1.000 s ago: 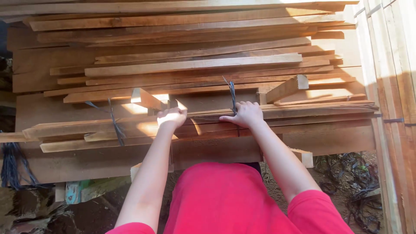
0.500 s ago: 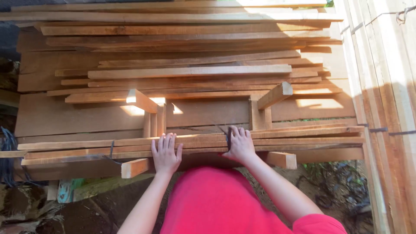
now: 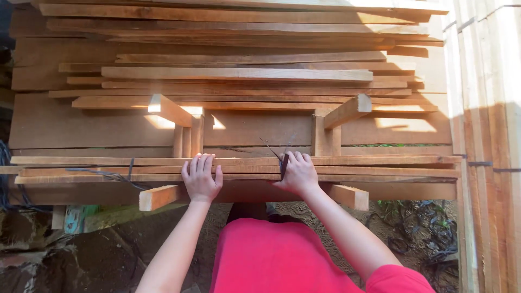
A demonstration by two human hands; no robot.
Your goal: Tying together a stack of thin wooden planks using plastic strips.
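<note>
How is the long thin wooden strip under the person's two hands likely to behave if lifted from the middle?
The long thin strip would probably sag or whip at its ends, being slender and very long. It looks light for its length. Its rough sawn face under the left hand and right hand likely grips well, not slippery.

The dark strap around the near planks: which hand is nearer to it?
Right. The right hand lies against the dark strap; the left hand rests flat on the planks, well aside.
</note>
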